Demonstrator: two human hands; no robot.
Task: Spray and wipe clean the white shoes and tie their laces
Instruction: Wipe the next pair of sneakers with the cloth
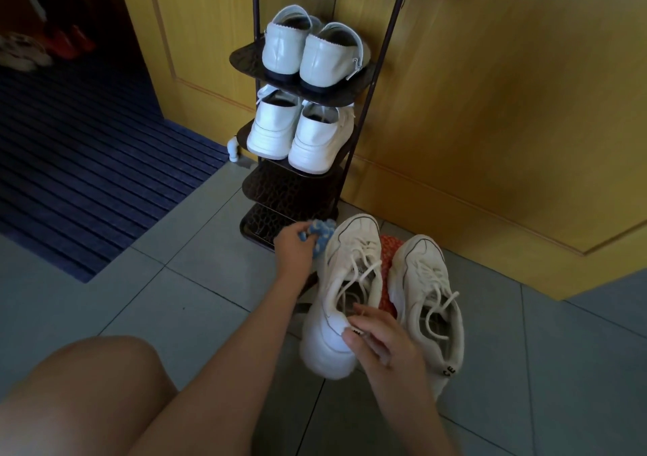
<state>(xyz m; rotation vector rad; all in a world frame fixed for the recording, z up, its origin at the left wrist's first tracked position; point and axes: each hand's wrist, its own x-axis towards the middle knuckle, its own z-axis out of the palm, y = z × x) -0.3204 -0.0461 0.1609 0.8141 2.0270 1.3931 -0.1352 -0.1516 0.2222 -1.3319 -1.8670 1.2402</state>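
Left hand (293, 245) clutched the blue cloth (320, 233), bunched tight in its fingers, right against the toe end of the shoe (353, 263). Right hand (385, 345) gripped that shoe's heel, thumb pressed on the white outside. Its laces (366, 273) lay loose across the tongue. The second shoe (427, 298) sat just beside it on the tiles (210, 280), laces undone too, with a red patterned thing (389, 263) between the two. Behind them stood the rack (290, 189), two white pairs on its upper shelves.
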